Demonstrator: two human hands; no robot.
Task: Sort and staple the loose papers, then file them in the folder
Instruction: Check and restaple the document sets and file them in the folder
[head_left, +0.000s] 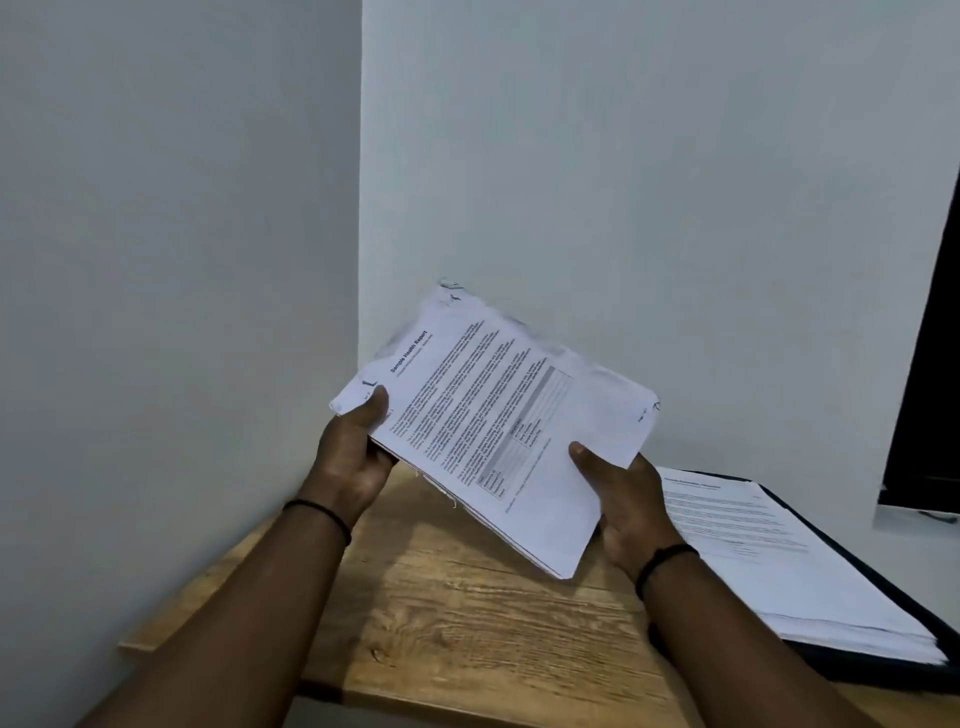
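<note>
Together our left hand and right hand gripped the paper stack, its long axis slanting from upper left to lower right at mid-frame.

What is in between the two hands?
In the head view, the stack of papers spans the gap: the left hand grips its left end, the right hand holds its lower right edge. The wooden table lies below.

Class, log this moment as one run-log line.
left hand: grips paper stack | right hand: grips stack | folder: on table
</note>
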